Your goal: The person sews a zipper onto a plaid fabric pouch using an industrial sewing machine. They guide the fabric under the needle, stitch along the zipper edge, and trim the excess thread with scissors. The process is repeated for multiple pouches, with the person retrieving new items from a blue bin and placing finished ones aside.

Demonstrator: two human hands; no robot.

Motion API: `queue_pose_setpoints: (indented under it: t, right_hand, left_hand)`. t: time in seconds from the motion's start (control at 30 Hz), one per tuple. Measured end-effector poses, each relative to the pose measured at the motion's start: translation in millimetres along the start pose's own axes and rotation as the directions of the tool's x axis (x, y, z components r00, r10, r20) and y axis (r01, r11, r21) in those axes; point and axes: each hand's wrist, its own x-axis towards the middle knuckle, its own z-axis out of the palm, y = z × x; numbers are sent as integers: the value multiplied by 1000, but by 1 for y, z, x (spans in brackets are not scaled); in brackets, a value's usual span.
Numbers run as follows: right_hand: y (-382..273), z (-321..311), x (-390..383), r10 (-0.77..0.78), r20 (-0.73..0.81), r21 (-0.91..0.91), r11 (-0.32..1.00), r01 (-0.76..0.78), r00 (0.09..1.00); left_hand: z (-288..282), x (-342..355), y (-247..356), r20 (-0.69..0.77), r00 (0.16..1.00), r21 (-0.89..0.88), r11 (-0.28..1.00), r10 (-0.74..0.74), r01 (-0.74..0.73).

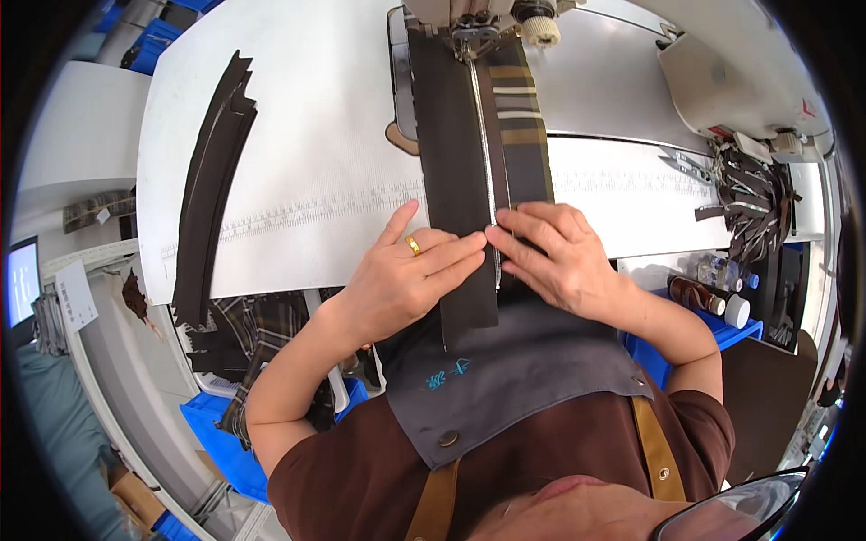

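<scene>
A long dark brown fabric strip (451, 144) runs from under the sewing machine's presser foot (471, 47) toward me. Along its right edge lies a narrow silvery line that looks like zipper teeth (485, 135). Beneath it, on the right, shows a dark plaid fabric piece (521, 117). My left hand (410, 266), with a gold ring, lies on the strip, fingers stretched and thumb spread. My right hand (555, 252) has its fingers bent together on the silvery edge, its fingertips meeting my left ones. What lies under the right fingers is partly hidden.
More dark strips (212, 189) lie at the table's left. A bundle of cut strips (753, 203) and scissors (687, 166) are at the right. Below the table stand blue bins (221, 433) and bottles (735, 311). The machine head overhangs the far side.
</scene>
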Motion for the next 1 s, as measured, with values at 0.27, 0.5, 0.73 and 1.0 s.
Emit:
queue_pose_setpoints:
  t: [0.27,0.5,0.73,1.0]
  right_hand:
    - [-1,-5,1,-63,37,54,997,61,997]
    - [0,0,1,-58,-4,75,995,58,998]
    - [-2,0,-3,-102,-2,39,994,102,995]
    - [6,1,3,-108,0,100,989,107,994]
  left_hand:
    - [4,77,-89,-146,989,83,997,11,1]
    - [21,91,-122,-181,982,186,982,62,-27]
    - [27,78,-100,-276,961,316,944,-6,97]
    - [9,68,-97,-158,975,120,977,-154,173]
